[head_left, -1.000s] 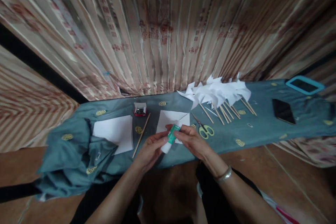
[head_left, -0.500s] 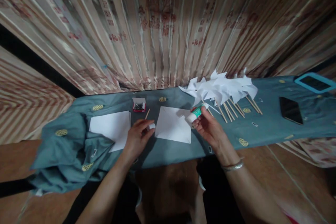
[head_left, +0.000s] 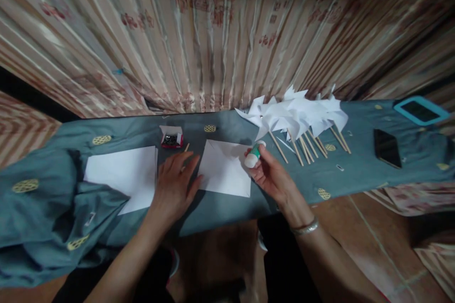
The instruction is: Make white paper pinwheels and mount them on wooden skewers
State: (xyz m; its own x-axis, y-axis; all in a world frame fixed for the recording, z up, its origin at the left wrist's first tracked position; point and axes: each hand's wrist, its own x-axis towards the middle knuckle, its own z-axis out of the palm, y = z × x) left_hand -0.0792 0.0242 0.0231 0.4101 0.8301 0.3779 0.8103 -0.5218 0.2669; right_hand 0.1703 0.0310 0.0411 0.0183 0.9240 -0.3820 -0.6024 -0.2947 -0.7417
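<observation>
My right hand [head_left: 276,177] is wrapped round a white-and-green glue stick [head_left: 254,155], holding it tilted just above the right edge of a square white sheet of paper [head_left: 223,169]. Creases run in from the corners of this sheet. My left hand [head_left: 172,187] has its fingers spread, low over the cloth between that sheet and a stack of white paper [head_left: 122,173]. Past its fingertips the end of a thin wooden stick [head_left: 186,147] shows; the rest is hidden. Behind it stands an open small red-and-white box [head_left: 172,138] of small metal pieces.
Several white paper pinwheels [head_left: 302,112] on wooden sticks lie in a row at the back right. Farther right are a black phone [head_left: 387,147] and a blue-framed tablet [head_left: 423,110]. Bunched green cloth [head_left: 53,213] partly covers the paper stack. A curtain [head_left: 213,57] hangs behind.
My left hand has opened from a pinch on a small white cap, which no longer shows. My right hand still holds the glue stick, now turned more end-on. The view has shifted right.
</observation>
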